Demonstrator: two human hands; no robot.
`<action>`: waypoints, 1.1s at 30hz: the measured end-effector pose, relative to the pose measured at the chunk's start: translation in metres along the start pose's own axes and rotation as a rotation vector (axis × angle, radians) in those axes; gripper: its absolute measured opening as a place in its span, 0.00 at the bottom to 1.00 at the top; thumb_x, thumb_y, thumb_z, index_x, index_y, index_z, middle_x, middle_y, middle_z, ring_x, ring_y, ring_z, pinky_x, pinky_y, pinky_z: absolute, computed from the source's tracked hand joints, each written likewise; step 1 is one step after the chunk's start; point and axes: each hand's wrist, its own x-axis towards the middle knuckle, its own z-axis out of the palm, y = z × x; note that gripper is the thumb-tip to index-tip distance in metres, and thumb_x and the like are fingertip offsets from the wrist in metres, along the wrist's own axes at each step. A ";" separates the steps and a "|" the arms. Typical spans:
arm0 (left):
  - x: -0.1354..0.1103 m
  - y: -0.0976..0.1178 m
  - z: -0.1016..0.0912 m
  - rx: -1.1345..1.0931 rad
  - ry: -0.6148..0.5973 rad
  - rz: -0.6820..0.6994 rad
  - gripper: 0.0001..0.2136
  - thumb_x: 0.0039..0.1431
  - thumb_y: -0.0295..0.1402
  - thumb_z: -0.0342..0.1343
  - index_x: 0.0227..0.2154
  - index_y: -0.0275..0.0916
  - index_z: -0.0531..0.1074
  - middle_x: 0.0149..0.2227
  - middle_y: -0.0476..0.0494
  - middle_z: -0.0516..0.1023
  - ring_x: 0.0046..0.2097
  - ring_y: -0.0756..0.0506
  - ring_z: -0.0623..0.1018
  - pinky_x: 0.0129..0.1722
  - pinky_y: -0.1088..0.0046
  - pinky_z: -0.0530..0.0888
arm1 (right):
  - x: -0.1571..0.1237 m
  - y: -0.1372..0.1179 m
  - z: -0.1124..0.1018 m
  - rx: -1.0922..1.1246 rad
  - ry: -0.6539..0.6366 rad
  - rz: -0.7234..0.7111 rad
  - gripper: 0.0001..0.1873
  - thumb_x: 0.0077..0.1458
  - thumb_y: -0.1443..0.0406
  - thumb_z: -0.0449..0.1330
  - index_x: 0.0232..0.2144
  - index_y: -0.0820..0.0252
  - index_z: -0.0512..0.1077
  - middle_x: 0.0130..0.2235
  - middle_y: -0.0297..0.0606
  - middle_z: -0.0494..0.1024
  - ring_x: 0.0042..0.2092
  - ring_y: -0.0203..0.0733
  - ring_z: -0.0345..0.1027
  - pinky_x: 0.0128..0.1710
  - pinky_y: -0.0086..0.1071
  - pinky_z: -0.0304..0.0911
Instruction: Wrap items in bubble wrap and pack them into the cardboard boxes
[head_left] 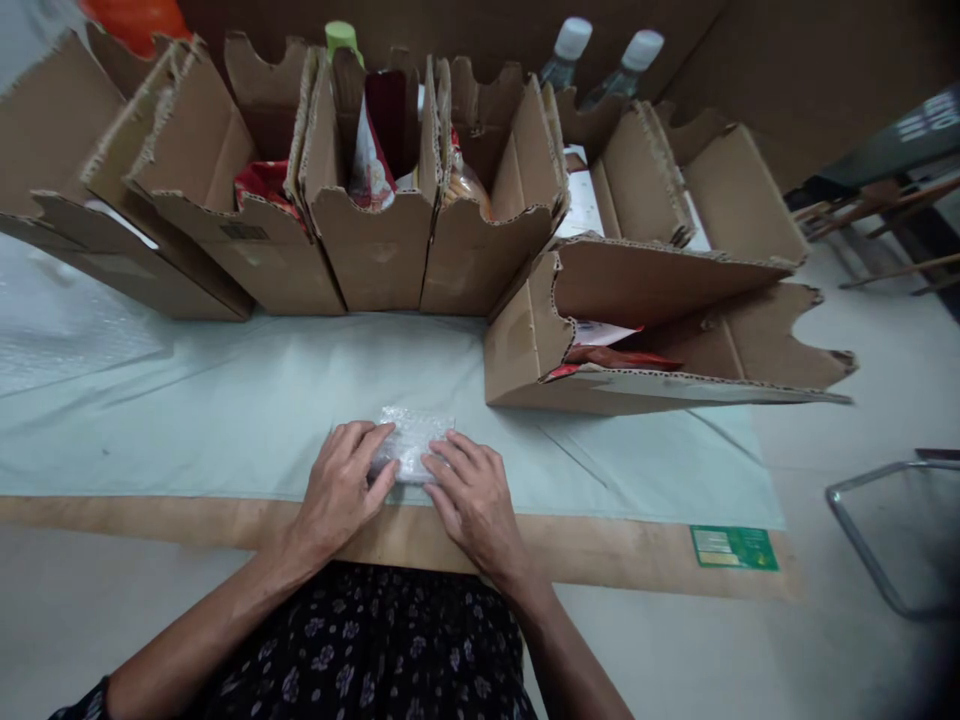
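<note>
A small flat packet in clear bubble wrap (411,445) lies on the pale green cloth (247,400) near the table's front edge. My left hand (341,480) grips its left side, fingers over the top and thumb at the lower edge. On the other side my right hand (476,495) holds the right end, its fingers bent onto the wrap. What the wrap encloses cannot be made out.
Cardboard bins (382,255) with packets inside stand in a row at the back. Another cardboard bin (517,350) lies crosswise at right. Bubble wrap (67,310) is at far left, a green card (733,548) at the front right edge. Bottles (637,55) stand behind.
</note>
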 end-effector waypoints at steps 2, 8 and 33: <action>-0.002 0.000 -0.006 -0.017 0.027 0.049 0.14 0.67 0.32 0.56 0.54 0.36 0.71 0.52 0.33 0.75 0.52 0.37 0.75 0.50 0.57 0.74 | 0.005 0.000 -0.001 0.033 0.036 0.018 0.13 0.67 0.68 0.58 0.53 0.57 0.74 0.53 0.42 0.82 0.61 0.52 0.68 0.55 0.48 0.63; 0.003 -0.003 -0.013 -0.140 -0.051 0.126 0.10 0.68 0.27 0.54 0.50 0.38 0.73 0.43 0.41 0.81 0.49 0.40 0.76 0.50 0.59 0.72 | 0.017 -0.004 -0.008 0.108 0.034 0.130 0.13 0.69 0.64 0.57 0.52 0.59 0.76 0.47 0.42 0.84 0.51 0.48 0.73 0.53 0.44 0.64; 0.023 0.037 -0.020 -0.566 -0.114 0.134 0.22 0.62 0.34 0.59 0.59 0.47 0.70 0.51 0.42 0.81 0.53 0.41 0.81 0.51 0.67 0.80 | -0.016 0.003 -0.147 0.352 0.350 0.232 0.11 0.61 0.65 0.64 0.46 0.48 0.77 0.41 0.33 0.84 0.40 0.41 0.79 0.39 0.33 0.73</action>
